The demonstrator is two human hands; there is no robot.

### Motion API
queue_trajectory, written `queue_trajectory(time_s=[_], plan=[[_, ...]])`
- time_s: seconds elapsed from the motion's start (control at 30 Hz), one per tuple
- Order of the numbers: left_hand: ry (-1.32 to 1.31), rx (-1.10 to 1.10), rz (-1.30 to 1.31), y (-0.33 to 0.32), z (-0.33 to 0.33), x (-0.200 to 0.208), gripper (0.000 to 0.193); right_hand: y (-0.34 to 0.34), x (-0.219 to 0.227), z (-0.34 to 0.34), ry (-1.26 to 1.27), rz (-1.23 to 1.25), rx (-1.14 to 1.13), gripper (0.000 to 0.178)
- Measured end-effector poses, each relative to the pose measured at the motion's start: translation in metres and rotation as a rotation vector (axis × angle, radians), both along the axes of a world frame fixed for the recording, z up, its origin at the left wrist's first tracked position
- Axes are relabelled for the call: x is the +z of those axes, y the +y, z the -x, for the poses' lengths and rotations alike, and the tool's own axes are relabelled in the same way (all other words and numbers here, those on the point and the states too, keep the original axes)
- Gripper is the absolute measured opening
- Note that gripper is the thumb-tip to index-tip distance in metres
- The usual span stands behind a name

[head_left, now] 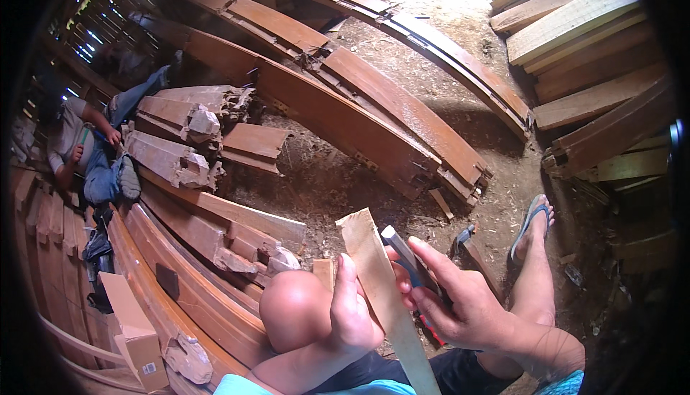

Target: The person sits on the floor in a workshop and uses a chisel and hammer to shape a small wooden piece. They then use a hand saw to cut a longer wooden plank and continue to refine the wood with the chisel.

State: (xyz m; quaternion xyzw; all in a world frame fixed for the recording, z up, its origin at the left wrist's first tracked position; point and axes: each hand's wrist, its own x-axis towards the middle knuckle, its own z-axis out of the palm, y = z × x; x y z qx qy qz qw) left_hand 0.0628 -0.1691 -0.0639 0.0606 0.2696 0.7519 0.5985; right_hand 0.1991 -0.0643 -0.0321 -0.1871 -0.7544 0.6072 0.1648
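My left hand (357, 316) is wrapped round a narrow pale wooden board (384, 287), thumb on its left edge and fingertips showing past its right edge. The board stands tilted in front of me, its rough-cut end up and its lower end running down by my lap. In my right hand (467, 305) is a flat metal bar with a bright end that looks like a chisel (410, 255), held close beside the board. My right forefinger lies stretched along it. The lower part of the chisel is hidden by my hand.
A hammer (466, 237) lies on the ground near my sandalled foot (533, 226). Long brown timbers (345, 118) stretch across the floor, and sawn planks (575, 25) are stacked at right. At left are more timbers, a cardboard box (136, 334) and another person (79, 140) holding tools.
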Motion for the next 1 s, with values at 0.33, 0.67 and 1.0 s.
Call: queue_trajectory(time_s=[0.33, 0.67, 1.0], plan=[[-0.030, -0.052, 0.082, 0.000, -0.003, -0.004, 0.042, 0.008, 0.020, -0.014, -0.084, -0.261, -0.034, 0.067], [0.247, -0.012, 0.129, 0.001, -0.007, 0.000, 0.026, 0.003, 0.014, -0.021, -0.069, -0.156, 0.014, 0.066], [0.192, 0.061, 0.169, -0.001, -0.019, -0.013, 0.040, -0.005, 0.033, -0.026, -0.253, -0.070, 0.092, 0.060]])
